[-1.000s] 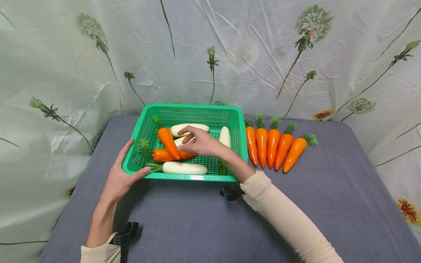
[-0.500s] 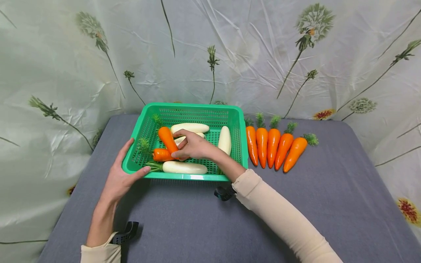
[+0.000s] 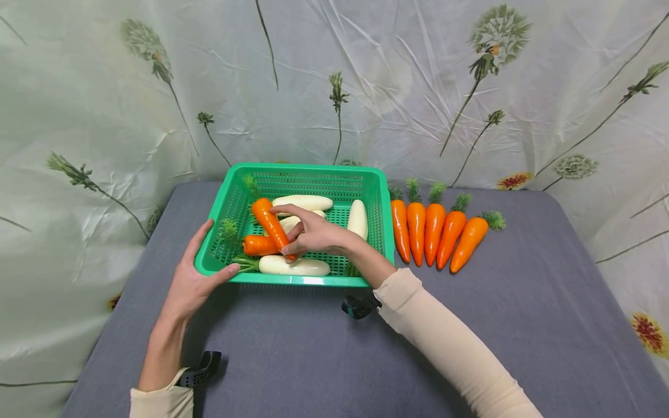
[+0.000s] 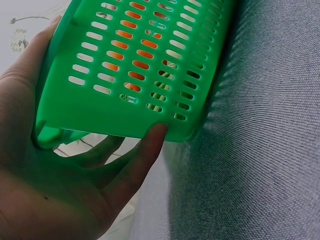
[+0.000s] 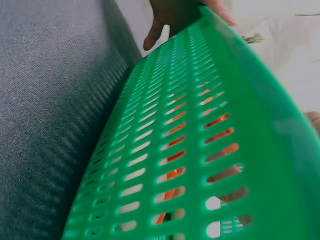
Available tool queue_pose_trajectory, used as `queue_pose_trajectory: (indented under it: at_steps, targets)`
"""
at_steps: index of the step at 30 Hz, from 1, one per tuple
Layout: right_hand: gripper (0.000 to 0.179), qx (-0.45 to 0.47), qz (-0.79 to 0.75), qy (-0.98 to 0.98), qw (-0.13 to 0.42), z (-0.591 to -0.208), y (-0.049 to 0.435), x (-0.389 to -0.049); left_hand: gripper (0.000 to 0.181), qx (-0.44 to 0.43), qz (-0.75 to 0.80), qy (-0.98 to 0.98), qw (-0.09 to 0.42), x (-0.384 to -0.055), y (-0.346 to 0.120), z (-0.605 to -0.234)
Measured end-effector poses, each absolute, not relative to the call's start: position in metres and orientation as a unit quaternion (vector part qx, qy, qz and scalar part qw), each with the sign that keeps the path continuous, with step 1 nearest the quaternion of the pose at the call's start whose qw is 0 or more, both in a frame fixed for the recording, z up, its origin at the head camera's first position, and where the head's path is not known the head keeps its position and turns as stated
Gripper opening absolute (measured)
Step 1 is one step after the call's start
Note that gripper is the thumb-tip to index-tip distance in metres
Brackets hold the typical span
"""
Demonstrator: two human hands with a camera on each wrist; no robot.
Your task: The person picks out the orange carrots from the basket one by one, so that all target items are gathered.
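Observation:
In the head view a green plastic basket [image 3: 308, 169] holds several white radishes and two orange carrots. My left hand [image 3: 194, 285] grips its front left corner, thumb over the rim; in the left wrist view the fingers [image 4: 145, 155] spread under and along the slotted wall. Inside the basket my right hand [image 3: 320, 233] pinches the upper carrot [image 3: 270, 222] near its narrow tip, index finger reaching along its side. Beneath it lies the second carrot [image 3: 258, 246], partly covered. A white radish [image 3: 300, 267] lies along the front wall. In the right wrist view the basket wall hides most of the right hand.
Just right of the basket several carrots [image 3: 435, 232] lie side by side, leafy tops toward the back. More radishes, one of them a radish [image 3: 358, 219] at the right wall, lie in the basket. Grey cloth [image 3: 292, 348] covers the table; a flowered curtain [image 3: 387, 87] hangs behind.
My right hand has moved down and left from over the radishes onto the upper carrot. That carrot's tip has shifted right and toward the front. The left hand stays on the basket.

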State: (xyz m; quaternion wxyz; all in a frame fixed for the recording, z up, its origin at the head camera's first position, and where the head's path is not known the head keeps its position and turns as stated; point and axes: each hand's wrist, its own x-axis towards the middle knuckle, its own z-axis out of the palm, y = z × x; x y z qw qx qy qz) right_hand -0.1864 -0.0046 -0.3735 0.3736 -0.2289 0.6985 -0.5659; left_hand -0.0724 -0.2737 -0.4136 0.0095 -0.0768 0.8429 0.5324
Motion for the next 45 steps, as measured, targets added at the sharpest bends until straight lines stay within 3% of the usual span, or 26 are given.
queue_pose_trajectory:
  at_steps: [8, 17, 28, 39, 45]
  targets:
    - [0.097, -0.229, -0.572, 0.696, 0.368, -0.37, 0.009, -0.189, 0.102, -0.075, 0.541, 0.838, 0.009, -0.074, -0.272, -0.413]
    - [0.094, -0.222, -0.591, 0.68, 0.373, -0.365, 0.021, -0.189, 0.103, -0.073, 0.542, 0.837, 0.012, -0.073, -0.273, -0.413]
    - [0.087, -0.213, -0.637, 0.664, 0.328, -0.355, 0.046, -0.191, 0.104, -0.078, 0.54, 0.838, 0.016, -0.07, -0.275, -0.413]
    - [0.085, -0.258, -0.586, 0.736, 0.217, -0.35, 0.073, -0.19, 0.103, -0.08, 0.548, 0.833, 0.014, -0.07, -0.272, -0.413]
    - [0.084, -0.258, -0.592, 0.739, 0.192, -0.345, 0.088, -0.189, 0.102, -0.075, 0.553, 0.83, 0.009, -0.07, -0.27, -0.412]
